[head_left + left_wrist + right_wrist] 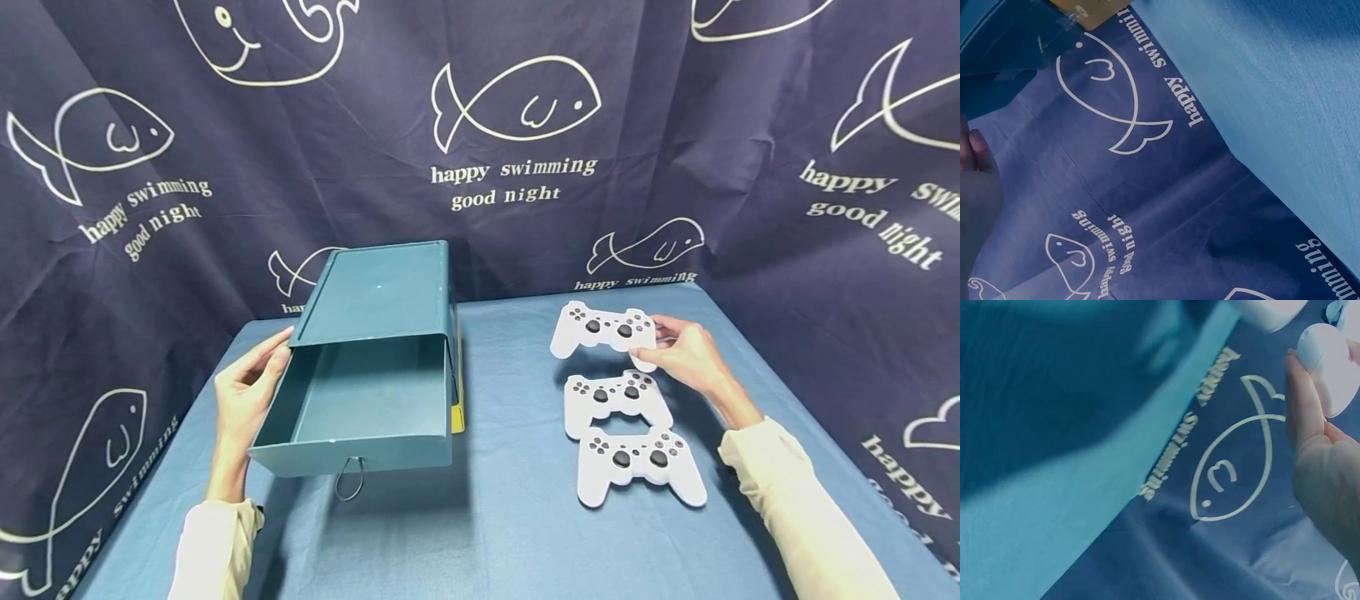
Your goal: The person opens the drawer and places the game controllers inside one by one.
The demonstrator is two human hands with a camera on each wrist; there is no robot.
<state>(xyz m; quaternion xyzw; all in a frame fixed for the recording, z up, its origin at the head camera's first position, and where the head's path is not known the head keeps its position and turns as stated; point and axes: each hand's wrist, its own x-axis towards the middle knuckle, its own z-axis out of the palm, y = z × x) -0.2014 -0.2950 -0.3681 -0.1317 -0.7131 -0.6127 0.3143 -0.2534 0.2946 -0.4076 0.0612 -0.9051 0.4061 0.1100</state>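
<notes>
A teal drawer box [378, 287] stands on the left of the table, its drawer [352, 458] pulled out, with a bare floor and a wire ring pull [349, 481]. My left hand [243, 392] holds the box's front left edge, thumb and fingers at the side by the drawer. On the right, my right hand [690, 358] pinches a white game controller [600, 321] by its right grip, raised over the table with a shadow below. Two more white controllers lie closer to me, the middle one [585, 400] just behind the front one [637, 458].
A yellow part [458, 417] shows along the right side of the drawer box. Blue cloth [517, 517] covers the table. Dark blue fabric [517, 242] printed with fish and lettering hangs behind and along both sides.
</notes>
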